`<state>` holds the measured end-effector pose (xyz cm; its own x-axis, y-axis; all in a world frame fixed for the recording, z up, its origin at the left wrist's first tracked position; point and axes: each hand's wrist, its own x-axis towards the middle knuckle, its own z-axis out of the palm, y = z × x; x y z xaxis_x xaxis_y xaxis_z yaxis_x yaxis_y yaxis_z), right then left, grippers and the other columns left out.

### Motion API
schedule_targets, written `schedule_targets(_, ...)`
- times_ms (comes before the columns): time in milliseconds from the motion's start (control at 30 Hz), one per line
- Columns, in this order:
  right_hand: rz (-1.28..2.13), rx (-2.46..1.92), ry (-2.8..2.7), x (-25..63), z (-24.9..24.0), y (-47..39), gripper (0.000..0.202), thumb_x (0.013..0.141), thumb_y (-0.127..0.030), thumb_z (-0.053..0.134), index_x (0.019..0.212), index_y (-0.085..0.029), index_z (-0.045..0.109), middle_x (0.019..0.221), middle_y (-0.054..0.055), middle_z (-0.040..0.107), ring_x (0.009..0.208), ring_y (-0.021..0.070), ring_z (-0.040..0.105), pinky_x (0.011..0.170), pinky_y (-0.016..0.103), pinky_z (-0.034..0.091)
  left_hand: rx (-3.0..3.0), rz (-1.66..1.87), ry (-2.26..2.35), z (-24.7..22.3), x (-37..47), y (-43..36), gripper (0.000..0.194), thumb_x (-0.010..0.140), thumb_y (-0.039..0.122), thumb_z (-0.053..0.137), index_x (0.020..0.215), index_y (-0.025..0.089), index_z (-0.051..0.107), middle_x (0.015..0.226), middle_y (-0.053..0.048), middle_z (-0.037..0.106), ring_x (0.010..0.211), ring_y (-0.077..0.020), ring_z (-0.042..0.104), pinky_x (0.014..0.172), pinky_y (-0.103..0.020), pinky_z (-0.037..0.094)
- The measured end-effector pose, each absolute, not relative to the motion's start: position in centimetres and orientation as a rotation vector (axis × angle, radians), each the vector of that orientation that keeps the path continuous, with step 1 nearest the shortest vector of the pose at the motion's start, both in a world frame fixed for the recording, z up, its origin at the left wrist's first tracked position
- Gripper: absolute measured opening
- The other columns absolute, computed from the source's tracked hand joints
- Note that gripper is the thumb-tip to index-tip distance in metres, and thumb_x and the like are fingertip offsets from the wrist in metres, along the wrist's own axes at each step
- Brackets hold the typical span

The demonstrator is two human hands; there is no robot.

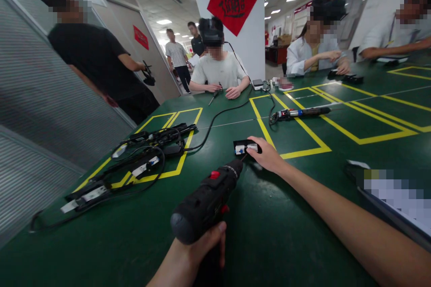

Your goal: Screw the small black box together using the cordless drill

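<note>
My left hand (pixel 202 244) is closed around the handle of a black cordless drill (pixel 205 204) with red buttons. The drill points forward and away from me, and its bit reaches close to a small black part (pixel 238 149) with white labels. Whether the bit touches that part, I cannot tell. Thumb and fingers of my right hand (pixel 267 156) grip the part's right side, low over the green table (pixel 262 228).
Black devices with cables (pixel 148 157) lie on the left, in yellow tape outlines. A pen-shaped electric tool (pixel 299 113) lies farther back. At right is a dark-edged, blurred-out object (pixel 358 179). Several people are around the table, one standing at left (pixel 97 58).
</note>
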<state>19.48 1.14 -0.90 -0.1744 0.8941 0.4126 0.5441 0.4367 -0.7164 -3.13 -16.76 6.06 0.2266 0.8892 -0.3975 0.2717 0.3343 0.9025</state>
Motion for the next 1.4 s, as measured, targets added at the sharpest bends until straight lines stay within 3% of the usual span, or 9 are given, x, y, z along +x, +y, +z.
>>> schedule_targets(467,0.547,-1.24,-1.849,19.5,-0.8,1.0,0.038,0.084,-0.034,0.049,0.12,-0.022,0.051,0.107,0.007,0.056,0.096,0.0186,0.054,0.085,0.033,0.041,1.181,0.631,1.283,5.7,-3.2,-16.8,0.048,0.081,0.05,0.05,0.051,0.014,0.059,0.054,-0.005,0.056,0.055,-0.0177,0.051,0.054,-0.031,0.04)
schedule_targets(633,0.536,-1.242,-1.846,19.4,-0.9,1.1,0.037,0.084,-0.034,0.05,0.119,-0.023,0.051,0.107,0.007,0.056,0.096,0.0183,0.054,0.086,0.033,0.041,1.15,0.622,1.296,6.1,-3.0,-16.8,0.042,0.081,0.05,0.05,0.068,0.013,0.062,0.057,-0.004,0.057,0.054,-0.0164,0.051,0.057,-0.031,0.04)
schedule_targets(867,0.518,-1.242,-1.848,19.4,-1.2,1.3,0.037,0.083,-0.034,0.05,0.119,-0.023,0.051,0.107,0.007,0.056,0.096,0.0187,0.054,0.087,0.034,0.04,1.188,0.545,1.29,6.1,-3.2,-16.7,0.046,0.082,0.052,0.046,0.059,0.013,0.056,0.058,-0.005,0.057,0.057,-0.0172,0.05,0.06,-0.033,0.039)
schedule_targets(1400,0.528,-1.231,-1.849,19.5,-1.1,1.2,0.038,0.084,-0.036,0.049,0.12,-0.023,0.051,0.11,0.008,0.055,0.099,0.0195,0.054,0.088,0.035,0.04,1.202,0.586,1.285,6.6,-3.0,-16.7,0.038,0.084,0.046,0.048,0.067,0.014,0.058,0.061,-0.003,0.057,0.058,-0.017,0.053,0.06,-0.033,0.042)
